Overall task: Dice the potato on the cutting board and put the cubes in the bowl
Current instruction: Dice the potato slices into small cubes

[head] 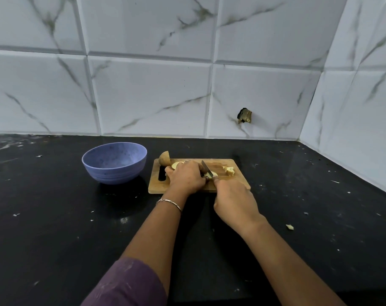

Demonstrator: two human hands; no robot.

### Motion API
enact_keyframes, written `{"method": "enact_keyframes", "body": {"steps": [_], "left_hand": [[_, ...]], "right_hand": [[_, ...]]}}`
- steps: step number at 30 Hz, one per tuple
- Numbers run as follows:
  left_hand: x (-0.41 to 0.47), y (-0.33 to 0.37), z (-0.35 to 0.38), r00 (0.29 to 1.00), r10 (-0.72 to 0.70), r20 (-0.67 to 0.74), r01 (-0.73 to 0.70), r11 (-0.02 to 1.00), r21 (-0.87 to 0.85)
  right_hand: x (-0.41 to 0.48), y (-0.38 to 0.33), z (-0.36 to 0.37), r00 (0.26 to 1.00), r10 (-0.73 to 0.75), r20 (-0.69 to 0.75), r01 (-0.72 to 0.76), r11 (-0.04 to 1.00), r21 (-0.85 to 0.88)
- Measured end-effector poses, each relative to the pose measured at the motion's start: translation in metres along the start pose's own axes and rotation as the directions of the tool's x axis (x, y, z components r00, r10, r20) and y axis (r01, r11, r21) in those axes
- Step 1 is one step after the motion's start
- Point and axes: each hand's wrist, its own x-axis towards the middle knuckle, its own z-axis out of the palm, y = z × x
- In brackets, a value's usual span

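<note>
From the head view, a wooden cutting board (239,181) lies on a black counter (55,217), close to a white marble-look tiled wall (148,91). Both hands work over the board.

The left hand (187,177) lies knuckles up, its fingers bent down over a pale potato piece (210,173) and holding it against the wood. Only a sliver of that piece shows between the two hands. Another pale cut face (175,165) shows at the far side of this hand; I cannot tell whether it belongs to the same piece.

The right hand (234,199) is closed in a fist round the handle of a knife (206,167). The handle itself is hidden, and the blade slants away from the person, its edge down on the piece just beside the left fingertips.

An unpeeled potato half (164,158) stands at the board's far left corner, next to the dark handle slot (162,173). A small heap of cut cubes (230,171) sits on the right part of the board, apart from the blade.

A blue bowl (114,163) stands on the counter just left of the board, not touching it; no cubes can be seen in it from this angle.

A thin bracelet (169,202) circles the left wrist, and a purple sleeve (130,283) covers the upper left arm. One stray potato bit (289,227) lies on the counter to the right, well apart from the board. A dark broken hole (245,115) marks a wall tile.
</note>
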Motion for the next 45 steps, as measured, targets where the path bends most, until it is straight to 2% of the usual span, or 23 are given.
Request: {"method": "enact_keyframes", "body": {"steps": [3, 9, 16, 24, 40, 42, 45], "left_hand": [[-0.001, 0.0, 0.0, 1.0, -0.003, -0.014, 0.003, 1.0, -0.006], [-0.001, -0.001, -0.003, 1.0, -0.015, 0.015, 0.015, 1.0, -0.016], [-0.005, -0.001, -0.005, 0.999, -0.026, -0.033, 0.026, 1.0, -0.004], [-0.003, 0.0, -0.004, 0.998, -0.037, -0.047, 0.037, 0.999, -0.003], [0.0, -0.001, 0.0, 0.998, -0.045, -0.034, 0.045, 0.999, -0.003], [0.0, -0.001, 0.0, 0.998, -0.034, -0.049, 0.035, 0.999, 0.021], [0.0, -0.002, 0.0, 0.997, -0.016, -0.079, 0.022, 0.997, 0.07]], "right_hand": [[-0.001, -0.001, 0.003, 1.0, 0.0, -0.008, -0.001, 1.0, -0.011], [-0.01, 0.001, 0.004, 0.989, 0.099, -0.112, -0.083, 0.987, 0.139], [-0.023, -0.001, 0.002, 0.989, 0.112, -0.097, -0.09, 0.974, 0.207], [-0.024, -0.003, 0.002, 0.993, 0.099, -0.069, -0.085, 0.98, 0.177], [-0.002, -0.015, 0.004, 1.0, -0.013, 0.001, 0.013, 0.997, -0.071], [-0.003, -0.014, 0.009, 1.0, -0.006, -0.016, 0.005, 0.999, -0.054], [-0.003, -0.007, 0.008, 0.997, 0.073, -0.037, -0.07, 0.994, 0.079]]}}
